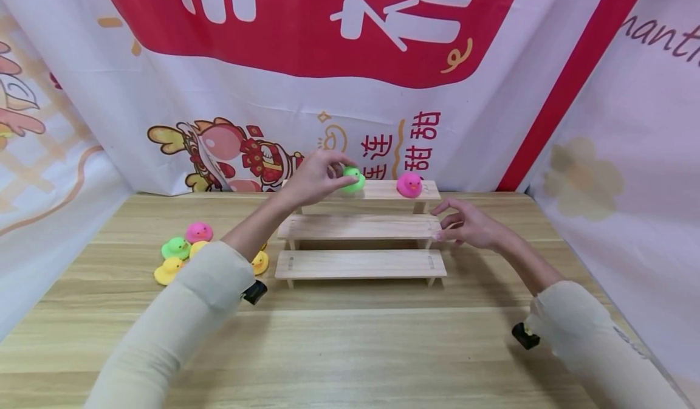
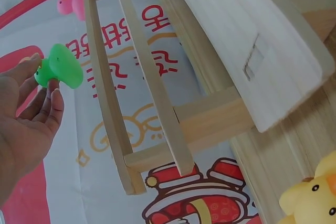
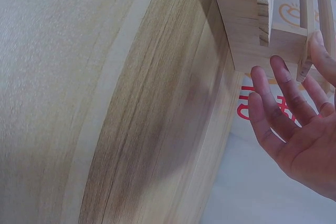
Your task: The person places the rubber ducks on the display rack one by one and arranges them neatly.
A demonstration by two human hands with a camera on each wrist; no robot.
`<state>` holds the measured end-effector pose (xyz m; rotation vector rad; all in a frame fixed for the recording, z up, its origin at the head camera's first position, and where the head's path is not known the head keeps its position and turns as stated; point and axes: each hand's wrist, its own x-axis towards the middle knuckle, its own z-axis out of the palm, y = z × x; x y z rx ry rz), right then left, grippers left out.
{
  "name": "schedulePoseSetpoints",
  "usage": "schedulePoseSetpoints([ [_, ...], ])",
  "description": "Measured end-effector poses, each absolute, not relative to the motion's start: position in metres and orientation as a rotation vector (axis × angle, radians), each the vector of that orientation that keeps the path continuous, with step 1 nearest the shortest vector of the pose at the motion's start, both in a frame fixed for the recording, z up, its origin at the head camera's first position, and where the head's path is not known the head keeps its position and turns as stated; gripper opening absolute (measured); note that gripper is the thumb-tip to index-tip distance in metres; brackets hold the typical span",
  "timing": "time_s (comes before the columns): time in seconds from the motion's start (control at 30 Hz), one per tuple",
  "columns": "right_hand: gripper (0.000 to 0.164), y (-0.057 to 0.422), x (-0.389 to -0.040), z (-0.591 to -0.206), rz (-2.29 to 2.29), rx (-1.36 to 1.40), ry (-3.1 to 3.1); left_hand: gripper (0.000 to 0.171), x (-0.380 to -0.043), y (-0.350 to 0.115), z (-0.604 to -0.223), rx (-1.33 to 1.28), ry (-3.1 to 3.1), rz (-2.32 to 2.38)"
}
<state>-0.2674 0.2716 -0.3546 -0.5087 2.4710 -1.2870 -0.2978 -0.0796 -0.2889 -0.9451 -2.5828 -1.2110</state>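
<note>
My left hand [image 1: 317, 179] pinches a green rubber duck [image 1: 355, 182] between thumb and fingertips, close over the top step of a three-tier wooden stand [image 1: 361, 264]. In the left wrist view, the flat base of the green duck [image 2: 67, 66] faces the top plank. A pink rubber duck [image 1: 409, 185] sits on that top step near its right end. Beside the stand's right end is my right hand [image 1: 470, 223], its fingers loosely spread. From the right wrist view, the thumb of that hand [image 3: 310, 150] rests at the end of a step.
On the table to the left lie several more rubber ducks, among them a pink one [image 1: 199, 232], a green one [image 1: 176, 248] and a yellow one [image 1: 169, 271]. My left sleeve partly covers this group. A printed cloth [image 1: 339, 111] hangs right behind the stand.
</note>
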Motion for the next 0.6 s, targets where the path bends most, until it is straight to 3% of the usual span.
schedulePoseSetpoints([
  [0.6,0.049,0.272,-0.268,-0.355,-1.294,-0.507,2.468,0.031,-0.309,-0.06,-0.297,-0.936,-2.68,-1.119],
])
